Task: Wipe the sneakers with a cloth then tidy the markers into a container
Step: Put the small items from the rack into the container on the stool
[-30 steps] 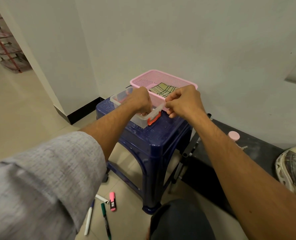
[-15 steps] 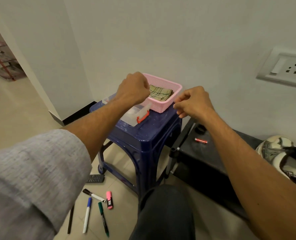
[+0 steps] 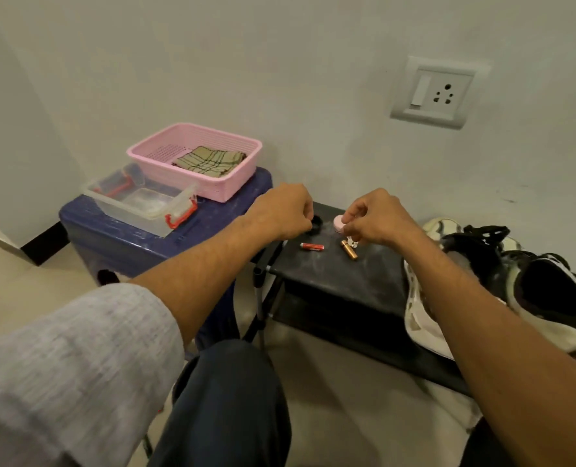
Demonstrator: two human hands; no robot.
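A checked cloth [image 3: 209, 161] lies folded in a pink basket [image 3: 226, 192] on a blue stool [image 3: 87, 227]. Beside the basket stands an open clear container [image 3: 141, 200] with red latches. Two black-and-white sneakers [image 3: 532, 291] sit at the right end of a low black table [image 3: 347, 281]. My left hand [image 3: 284, 210] hovers over the table's left end as a fist and holds nothing. My right hand [image 3: 374, 217] has curled fingers, with thumb and forefinger right at a small pink round lid [image 3: 337, 224]; nothing is plainly held. No markers are in view.
On the black table lie a red battery [image 3: 311, 246], a gold battery [image 3: 348, 249], a black ring-shaped cap [image 3: 316, 224] and a tiny whitish scrap under my right fingers. A wall socket [image 3: 434, 92] is above. My knee [image 3: 226, 399] fills the lower middle.
Both hands left the clear container on the stool and moved right over the black table. My view swung right, so the markers on the floor dropped out of sight.
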